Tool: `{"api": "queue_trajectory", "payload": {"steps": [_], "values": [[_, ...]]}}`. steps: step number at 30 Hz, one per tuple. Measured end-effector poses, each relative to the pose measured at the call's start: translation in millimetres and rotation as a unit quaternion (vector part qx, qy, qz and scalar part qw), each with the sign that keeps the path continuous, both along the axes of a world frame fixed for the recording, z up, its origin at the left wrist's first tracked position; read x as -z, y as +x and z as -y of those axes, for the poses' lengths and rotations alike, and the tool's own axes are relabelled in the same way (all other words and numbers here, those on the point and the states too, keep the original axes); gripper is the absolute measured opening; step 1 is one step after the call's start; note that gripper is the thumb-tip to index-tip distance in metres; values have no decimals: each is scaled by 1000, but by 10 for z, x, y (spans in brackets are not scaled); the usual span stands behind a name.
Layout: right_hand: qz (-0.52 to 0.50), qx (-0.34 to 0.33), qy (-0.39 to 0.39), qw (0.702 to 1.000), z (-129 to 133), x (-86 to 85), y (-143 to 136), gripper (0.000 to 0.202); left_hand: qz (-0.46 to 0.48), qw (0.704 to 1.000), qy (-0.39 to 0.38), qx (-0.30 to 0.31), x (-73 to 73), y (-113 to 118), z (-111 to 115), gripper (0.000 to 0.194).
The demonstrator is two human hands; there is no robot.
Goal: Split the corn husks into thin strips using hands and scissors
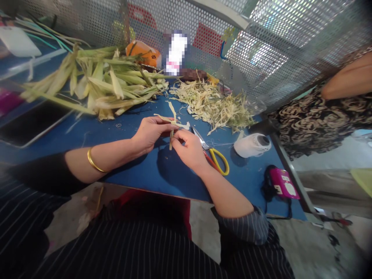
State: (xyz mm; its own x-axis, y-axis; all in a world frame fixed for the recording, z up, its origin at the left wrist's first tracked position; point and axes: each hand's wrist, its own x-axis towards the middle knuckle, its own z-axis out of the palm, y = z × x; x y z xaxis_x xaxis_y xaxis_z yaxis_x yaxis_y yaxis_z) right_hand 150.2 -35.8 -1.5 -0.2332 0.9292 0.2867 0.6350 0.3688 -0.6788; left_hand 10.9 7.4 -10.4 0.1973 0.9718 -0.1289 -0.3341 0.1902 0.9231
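Over the blue table, my left hand (pixel 151 133) pinches pale strips of corn husk (pixel 173 112) that cross one another. My right hand (pixel 187 147) meets it from the other side, its fingers closed on the lower end of the same strips. Part of the husk is hidden behind the fingertips. Just right of my right hand lie scissors (pixel 218 159) with yellow and red handles, partly covered by that hand. A spool of white thread (pixel 252 145) rests farther right, with a thin thread running from it toward the scissors.
A heap of long green-yellow husks (pixel 107 83) lies at the back left, and a pile of shredded husk scraps (pixel 212 102) at the back right. A lit phone (pixel 176 52) leans near the perforated metal screen (pixel 197 23). A magenta device (pixel 283 183) with a black strap sits at the right edge. Another person's arm (pixel 348 77) shows at right.
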Motion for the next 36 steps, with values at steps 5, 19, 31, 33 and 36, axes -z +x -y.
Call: {"api": "queue_trajectory", "payload": {"steps": [5,19,31,33,36], "values": [[38,119,152,980,-48,-34,127,17,-7,999,-25,32,-34,-45,-10,27],[6,-21,-31,999,-111,-90,222,14,-80,995,31,42,-39,-53,3,20],[-29,-23,-113,993,-191,-139,359,20,-62,995,-24,77,-86,-89,-30,20],[-78,6,-129,989,-210,-93,351,26,-68,994,-25,81,-107,-91,-26,18],[-228,52,-167,958,-233,-22,317,27,-97,990,-17,99,-130,-88,-7,20]]}}
